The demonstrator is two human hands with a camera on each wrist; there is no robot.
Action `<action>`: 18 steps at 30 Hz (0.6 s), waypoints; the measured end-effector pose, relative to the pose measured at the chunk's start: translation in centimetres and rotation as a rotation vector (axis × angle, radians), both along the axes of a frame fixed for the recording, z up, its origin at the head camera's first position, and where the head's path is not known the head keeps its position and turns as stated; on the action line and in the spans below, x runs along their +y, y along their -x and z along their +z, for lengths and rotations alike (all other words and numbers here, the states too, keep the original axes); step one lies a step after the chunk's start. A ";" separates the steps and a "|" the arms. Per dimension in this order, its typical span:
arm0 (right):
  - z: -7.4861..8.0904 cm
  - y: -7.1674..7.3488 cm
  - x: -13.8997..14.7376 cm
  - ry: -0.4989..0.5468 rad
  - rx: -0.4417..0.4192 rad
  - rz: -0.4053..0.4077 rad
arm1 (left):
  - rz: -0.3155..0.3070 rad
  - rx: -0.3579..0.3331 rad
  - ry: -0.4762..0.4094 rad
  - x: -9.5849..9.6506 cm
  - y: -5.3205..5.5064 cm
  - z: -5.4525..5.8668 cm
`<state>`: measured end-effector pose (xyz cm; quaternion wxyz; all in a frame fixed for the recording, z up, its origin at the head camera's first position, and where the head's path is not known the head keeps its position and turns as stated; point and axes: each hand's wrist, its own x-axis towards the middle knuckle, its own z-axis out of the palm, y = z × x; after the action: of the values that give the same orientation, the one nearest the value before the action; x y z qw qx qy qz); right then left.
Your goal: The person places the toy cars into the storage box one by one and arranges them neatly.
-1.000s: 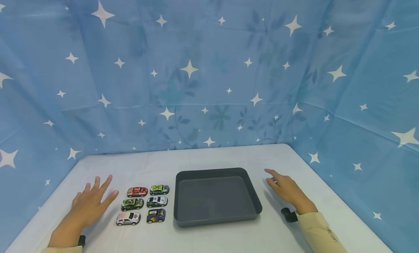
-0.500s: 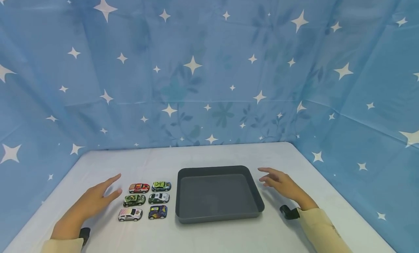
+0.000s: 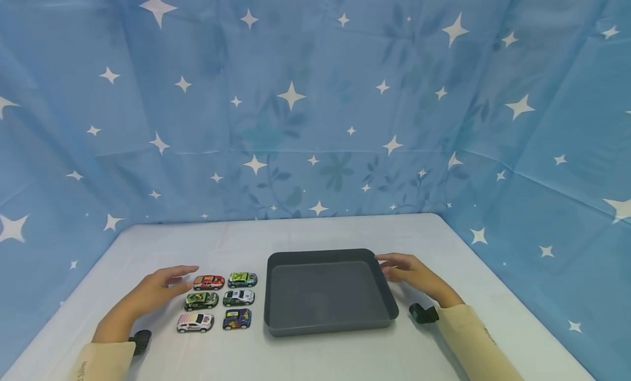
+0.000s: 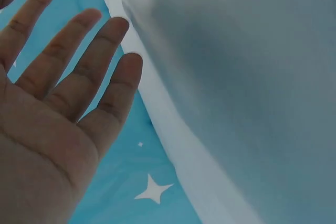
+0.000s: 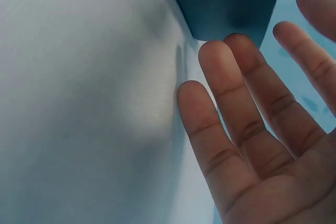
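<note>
My left hand is beside the left column of toy cars, its fingertips and thumb tip close to the red toy car. Below that car stand a green camouflage toy car and a white toy car. To their right are a lime-green toy car, a white-and-green toy car and a dark purple toy car. At the right rim of the dark grey tray, my right hand has its fingertips. Both wrist views show the palms with nothing held, fingers extended.
The tray, with nothing in it, lies on a white-covered table, right of the cars. A blue star-patterned curtain hangs behind and along the sides. Each wrist carries a small black device.
My left hand has moved right, up to the cars, and its spread fingers have come together. My right hand has moved left to the tray's rim. Cars and tray stay in place.
</note>
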<state>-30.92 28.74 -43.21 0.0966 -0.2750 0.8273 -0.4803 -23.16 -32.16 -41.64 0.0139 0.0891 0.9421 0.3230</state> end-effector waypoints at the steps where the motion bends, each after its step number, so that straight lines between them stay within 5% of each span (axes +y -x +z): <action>1: 0.0 0.0 -0.1 -0.005 -0.002 -0.003 | -0.005 -0.007 -0.013 0.0 0.1 0.0; 18: -0.3 1.4 -0.6 -0.053 -0.061 -0.051 | -0.090 -0.096 -0.147 -0.4 2.5 -0.5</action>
<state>-32.31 28.18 -43.51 0.1170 -0.2364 0.8431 -0.4685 -25.66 -32.51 -42.10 0.0670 0.1164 0.9091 0.3944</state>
